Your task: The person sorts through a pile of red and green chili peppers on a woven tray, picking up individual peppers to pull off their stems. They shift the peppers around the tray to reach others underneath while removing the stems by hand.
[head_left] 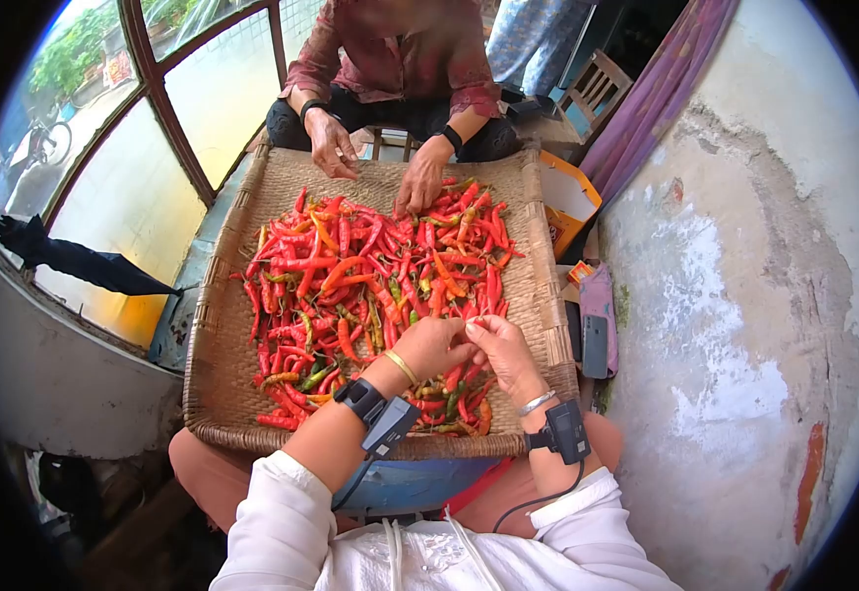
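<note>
Red chili peppers point(350, 266), with some orange and green ones among them, lie heaped in a large woven tray point(222, 335). Above the near part of the heap, my left hand point(431, 347) and my right hand point(504, 353) meet at the fingertips. Both are closed in a pinch. Whatever is between the fingers is too small or too hidden to make out. Chili peppers lie just below both hands.
Across the tray sits another person point(400, 59), whose one hand point(424, 177) reaches into the peppers. A phone point(595, 345) and an orange-and-white box point(569, 197) are at the right, beside the peeling wall point(725, 295). A dark umbrella point(95, 261) hangs at the left window.
</note>
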Available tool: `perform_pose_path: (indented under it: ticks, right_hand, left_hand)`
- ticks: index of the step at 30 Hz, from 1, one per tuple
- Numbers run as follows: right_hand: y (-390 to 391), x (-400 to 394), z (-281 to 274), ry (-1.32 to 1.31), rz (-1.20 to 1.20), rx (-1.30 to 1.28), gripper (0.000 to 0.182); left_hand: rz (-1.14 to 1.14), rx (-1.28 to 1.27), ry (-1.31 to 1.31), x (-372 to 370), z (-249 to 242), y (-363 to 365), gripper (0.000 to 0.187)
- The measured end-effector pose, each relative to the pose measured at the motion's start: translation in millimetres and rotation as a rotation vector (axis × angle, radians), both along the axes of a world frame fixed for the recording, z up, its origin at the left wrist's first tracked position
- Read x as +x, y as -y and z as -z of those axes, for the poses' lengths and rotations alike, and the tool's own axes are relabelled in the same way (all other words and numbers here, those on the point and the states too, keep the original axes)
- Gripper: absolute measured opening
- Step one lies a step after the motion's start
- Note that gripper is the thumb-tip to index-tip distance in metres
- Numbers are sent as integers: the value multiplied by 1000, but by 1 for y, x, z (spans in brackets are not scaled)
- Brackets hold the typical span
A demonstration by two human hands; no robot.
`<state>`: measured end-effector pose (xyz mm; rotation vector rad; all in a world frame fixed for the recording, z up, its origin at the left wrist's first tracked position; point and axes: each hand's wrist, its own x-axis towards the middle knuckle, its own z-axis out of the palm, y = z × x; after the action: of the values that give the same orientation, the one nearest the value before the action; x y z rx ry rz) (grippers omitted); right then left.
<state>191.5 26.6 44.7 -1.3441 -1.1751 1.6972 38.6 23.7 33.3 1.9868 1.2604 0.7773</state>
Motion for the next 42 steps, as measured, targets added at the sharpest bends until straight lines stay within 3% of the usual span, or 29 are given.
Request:
perform_pose_path:
  ticks: [5, 8, 9, 11, 12, 13, 15, 16, 17, 18, 19, 21, 23, 27, 30, 31, 33, 35, 37, 39, 40, 42]
  right_hand:
    - [-3, 2, 0, 11, 104, 11, 13]
    - [-5, 7, 5, -45, 173, -50, 18]
    - [-5, 6, 4, -38, 174, -43, 18]
    - [-2, 3, 0, -99, 253, -43, 23]
    - [-4, 6, 2, -36, 142, -42, 31]
    - [-3, 7, 8, -32, 140, -38, 31]
    - [-2, 2, 15, 679, -298, 676, 37]
    - [4, 0, 11, 721, -386, 558, 42]
    - [6, 0, 11, 792, -485, 654, 42]
    - [6, 1, 15, 776, -525, 651, 43]
    - [6, 2, 18, 761, -566, 649, 44]
    - [8, 2, 14, 750, -618, 620, 43]
    - [7, 1, 15, 733, -665, 597, 43]
    - [4, 6, 34, 798, -753, 610, 36]
    - [1, 6, 30, 769, -680, 720, 28]
    - [1, 3, 26, 748, -547, 753, 23]
    - [2, -2, 17, 722, -415, 783, 18]
    - [3, -6, 12, 447, -153, 475, 12]
    - [1, -7, 16, 406, -116, 539, 12]
    - [1, -6, 11, 182, -32, 216, 12]
    - [0, -5, 9, 183, -34, 214, 12]
    - [-1, 0, 7, -150, -21, -16, 14]
  left_hand:
    - [98, 9, 101, -8, 1, -3, 23]
    - [178, -320, -64, -19, 6, -9, 22]
    - [180, -313, -56, -24, 2, -11, 22]
    - [95, -543, 39, -34, -11, -15, 21]
    - [34, -649, 137, -39, -9, -21, 21]
    - [-62, -583, 243, -43, -21, -19, 23]
    - [-215, -551, 631, -54, -10, -30, 21]
    - [-299, -465, 976, -50, -10, -31, 27]
    - [-381, -369, 1316, -46, -11, -30, 37]
    - [-401, -388, 1301, -49, -5, -32, 52]
    - [-393, -385, 1311, -46, 0, -33, 52]
    - [-426, -488, 862, -37, 12, -29, 50]
    - [-199, -476, 518, -22, 29, -22, 41]
    - [14, -177, -108, -6, 43, -12, 23]
    - [4, -283, -33, -6, 35, -12, 20]
    - [2, -281, -33, -7, 30, -10, 20]
    - [85, -486, 249, -8, 17, -7, 26]
    - [129, -501, 315, -9, 18, -8, 31]
    - [176, -518, 384, -9, 18, -7, 36]
    - [216, -583, 388, -8, 16, -6, 34]
    - [215, -585, 390, -8, 19, -6, 34]
    - [209, -592, 381, -8, 27, -7, 28]
